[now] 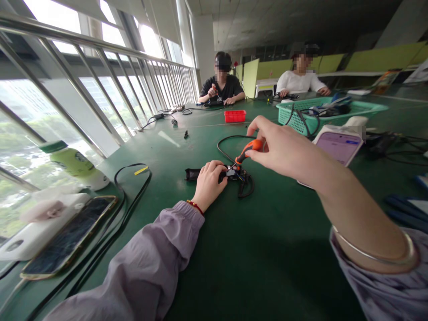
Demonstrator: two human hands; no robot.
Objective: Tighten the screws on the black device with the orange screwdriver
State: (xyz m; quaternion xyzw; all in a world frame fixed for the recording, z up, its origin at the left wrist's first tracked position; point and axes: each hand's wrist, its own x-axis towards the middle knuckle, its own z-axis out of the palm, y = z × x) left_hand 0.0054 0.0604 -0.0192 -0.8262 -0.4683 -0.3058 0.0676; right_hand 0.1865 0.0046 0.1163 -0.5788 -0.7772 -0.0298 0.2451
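My right hand (281, 145) grips the orange and black handle of a screwdriver (246, 150), which slants down to the left. Its tip meets a small metal part on a black, tube-shaped device (193, 174) lying on the green table. Across the middle of that device my left hand (210, 180) is closed, pressing it down near the screwdriver's tip. A black cable loop (247, 189) hangs off the device's right end, with thin wires beside it. What exactly the device is, I cannot make out.
Phones lie left (70, 236) and lean right (339, 145). A green-capped bottle (75, 165) stands by the railing (100, 53). Black straps (125, 209) cross the left side. Beyond are a red basket (234, 116), a teal basket (364, 115) of tools and cables, and two people seated.
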